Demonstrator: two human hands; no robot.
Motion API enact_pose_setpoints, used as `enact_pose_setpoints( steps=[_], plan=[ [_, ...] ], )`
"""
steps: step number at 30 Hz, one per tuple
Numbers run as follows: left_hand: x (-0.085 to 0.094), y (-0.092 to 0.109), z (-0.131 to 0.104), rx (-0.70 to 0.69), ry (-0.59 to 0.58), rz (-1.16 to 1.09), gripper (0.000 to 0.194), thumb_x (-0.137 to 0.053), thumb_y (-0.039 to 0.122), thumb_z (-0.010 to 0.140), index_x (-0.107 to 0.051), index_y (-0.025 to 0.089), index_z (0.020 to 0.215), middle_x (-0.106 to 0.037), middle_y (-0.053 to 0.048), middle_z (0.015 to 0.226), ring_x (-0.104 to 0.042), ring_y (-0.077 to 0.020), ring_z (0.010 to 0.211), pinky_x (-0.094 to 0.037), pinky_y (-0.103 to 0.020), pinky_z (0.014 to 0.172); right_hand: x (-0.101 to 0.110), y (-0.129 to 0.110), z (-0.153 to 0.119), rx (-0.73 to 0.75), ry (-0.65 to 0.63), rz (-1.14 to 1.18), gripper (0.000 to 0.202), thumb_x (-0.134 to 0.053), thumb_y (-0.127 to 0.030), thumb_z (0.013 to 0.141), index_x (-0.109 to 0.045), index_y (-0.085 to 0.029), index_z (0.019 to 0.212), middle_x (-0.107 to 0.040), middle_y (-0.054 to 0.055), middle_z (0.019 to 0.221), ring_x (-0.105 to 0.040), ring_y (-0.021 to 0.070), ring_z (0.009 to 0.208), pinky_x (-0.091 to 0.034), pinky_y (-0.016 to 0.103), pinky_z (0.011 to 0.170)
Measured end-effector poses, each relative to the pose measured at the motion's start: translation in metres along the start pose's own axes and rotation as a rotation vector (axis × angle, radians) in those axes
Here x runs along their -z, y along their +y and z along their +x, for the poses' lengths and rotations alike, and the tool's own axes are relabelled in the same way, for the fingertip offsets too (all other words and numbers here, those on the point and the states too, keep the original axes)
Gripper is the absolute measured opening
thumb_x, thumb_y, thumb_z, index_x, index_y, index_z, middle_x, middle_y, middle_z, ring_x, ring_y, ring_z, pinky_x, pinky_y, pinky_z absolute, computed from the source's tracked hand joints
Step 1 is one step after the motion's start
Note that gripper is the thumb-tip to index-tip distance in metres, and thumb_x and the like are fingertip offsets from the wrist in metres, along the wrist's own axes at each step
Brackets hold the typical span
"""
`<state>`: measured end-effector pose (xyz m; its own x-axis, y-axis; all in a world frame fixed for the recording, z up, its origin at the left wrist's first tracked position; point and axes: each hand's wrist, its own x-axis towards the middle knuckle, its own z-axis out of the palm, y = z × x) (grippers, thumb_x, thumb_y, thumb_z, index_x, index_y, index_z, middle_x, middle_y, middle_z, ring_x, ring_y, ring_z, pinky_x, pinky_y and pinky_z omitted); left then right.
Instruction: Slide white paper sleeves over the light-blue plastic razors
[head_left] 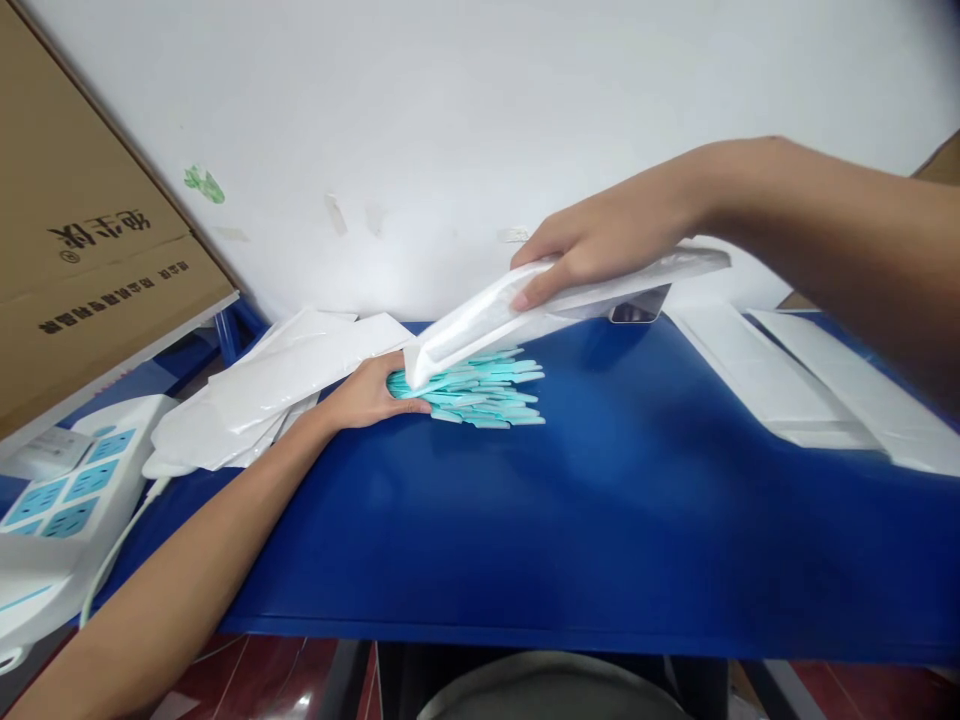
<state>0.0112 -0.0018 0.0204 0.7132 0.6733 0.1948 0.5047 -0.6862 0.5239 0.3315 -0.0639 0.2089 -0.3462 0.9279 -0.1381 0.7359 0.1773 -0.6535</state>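
My left hand (373,392) is wrapped around one end of a bundle of thin teal swabs (495,392), whose other ends fan out to the right just over the blue table. In my right hand (592,248) is a long, white, partly see-through plastic bag (480,312), pinched between thumb and fingers. The bag slants down to the left. Its lower end meets the swabs beside my left hand and covers part of them. Whether any swab is inside the bag I cannot tell.
Flat white bags (300,375) are piled at the left, and more white packets (772,375) lie at the right. A dark phone-like object (640,305) is by the wall. A power strip (82,490) and a cardboard box (97,220) flank the blue table (525,560).
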Motion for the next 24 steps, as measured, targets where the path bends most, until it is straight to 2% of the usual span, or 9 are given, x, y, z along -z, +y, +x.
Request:
enact_pose_setpoints(
  steps=[3, 5, 7, 9, 14, 19, 21, 24],
  plan=[
    [-0.001, -0.002, -0.001, 0.004, 0.022, -0.016, 0.084, -0.08, 0.067, 0.071, -0.061, 0.022, 0.139, -0.066, -0.008, 0.139, -0.064, -0.0362, 0.123, -0.052, -0.044, 0.105, -0.011, -0.021, -0.003, -0.095, -0.096, -0.383, 0.049, -0.082, -0.055, 0.077, -0.073, -0.013, 0.101, -0.067, 0.003, 0.08, -0.069, 0.0311, 0.106, -0.052, 0.048, 0.101],
    [-0.002, -0.003, -0.001, -0.002, 0.046, -0.016, 0.085, -0.08, 0.067, 0.071, -0.06, 0.022, 0.14, -0.064, -0.008, 0.142, -0.06, -0.0364, 0.128, -0.049, -0.045, 0.109, -0.014, -0.026, -0.004, -0.073, -0.056, -0.469, 0.052, -0.077, -0.058, 0.081, -0.073, -0.013, 0.107, -0.068, 0.004, 0.083, -0.068, 0.0332, 0.107, -0.051, 0.054, 0.099],
    [-0.002, -0.004, 0.0, -0.006, 0.041, 0.003, 0.085, -0.08, 0.068, 0.07, -0.061, 0.022, 0.139, -0.062, -0.008, 0.144, -0.057, -0.0369, 0.132, -0.045, -0.045, 0.114, -0.015, -0.023, -0.003, -0.094, -0.06, -0.497, 0.05, -0.078, -0.054, 0.083, -0.072, -0.011, 0.106, -0.068, 0.004, 0.084, -0.068, 0.0337, 0.108, -0.051, 0.053, 0.099],
    [-0.002, -0.004, 0.0, 0.001, 0.019, 0.024, 0.086, -0.08, 0.068, 0.069, -0.062, 0.021, 0.139, -0.062, -0.008, 0.144, -0.058, -0.0373, 0.132, -0.045, -0.045, 0.114, -0.015, -0.015, -0.001, -0.124, -0.087, -0.467, 0.044, -0.081, -0.047, 0.081, -0.072, -0.009, 0.102, -0.067, 0.003, 0.084, -0.068, 0.0329, 0.108, -0.052, 0.05, 0.098],
    [0.0, -0.001, 0.001, -0.031, 0.0, 0.011, 0.08, -0.078, 0.067, 0.074, -0.061, 0.021, 0.138, -0.064, -0.008, 0.141, -0.061, -0.035, 0.127, -0.048, -0.041, 0.109, -0.008, -0.002, 0.006, -0.016, -0.111, -0.215, 0.031, -0.084, -0.037, 0.08, -0.072, -0.01, 0.09, -0.069, 0.002, 0.086, -0.068, 0.0277, 0.108, -0.052, 0.037, 0.099],
    [-0.001, 0.001, 0.0, -0.046, -0.024, 0.079, 0.084, -0.072, 0.07, 0.079, -0.055, 0.021, 0.146, -0.06, -0.01, 0.146, -0.059, -0.0358, 0.129, -0.047, -0.041, 0.108, 0.002, 0.01, 0.008, -0.143, -0.152, -0.224, 0.046, -0.074, -0.051, 0.087, -0.073, -0.011, 0.11, -0.073, 0.005, 0.092, -0.072, 0.0239, 0.098, -0.056, 0.034, 0.087],
    [-0.002, 0.001, -0.001, -0.054, -0.048, 0.118, 0.082, -0.067, 0.07, 0.083, -0.052, 0.022, 0.148, -0.059, -0.01, 0.146, -0.059, -0.0359, 0.129, -0.047, -0.042, 0.108, 0.002, 0.024, 0.006, -0.145, -0.191, -0.156, 0.045, -0.077, -0.052, 0.083, -0.075, -0.015, 0.109, -0.074, 0.005, 0.095, -0.074, 0.0215, 0.092, -0.058, 0.03, 0.079],
    [-0.002, 0.002, -0.001, -0.041, -0.062, 0.198, 0.084, -0.064, 0.072, 0.084, -0.05, 0.022, 0.151, -0.057, -0.012, 0.148, -0.057, -0.0376, 0.131, -0.044, -0.046, 0.112, -0.003, 0.051, -0.002, -0.086, -0.176, 0.066, 0.032, -0.086, -0.042, 0.073, -0.078, -0.021, 0.096, -0.076, 0.001, 0.099, -0.074, 0.0194, 0.093, -0.059, 0.026, 0.076]
  ],
)
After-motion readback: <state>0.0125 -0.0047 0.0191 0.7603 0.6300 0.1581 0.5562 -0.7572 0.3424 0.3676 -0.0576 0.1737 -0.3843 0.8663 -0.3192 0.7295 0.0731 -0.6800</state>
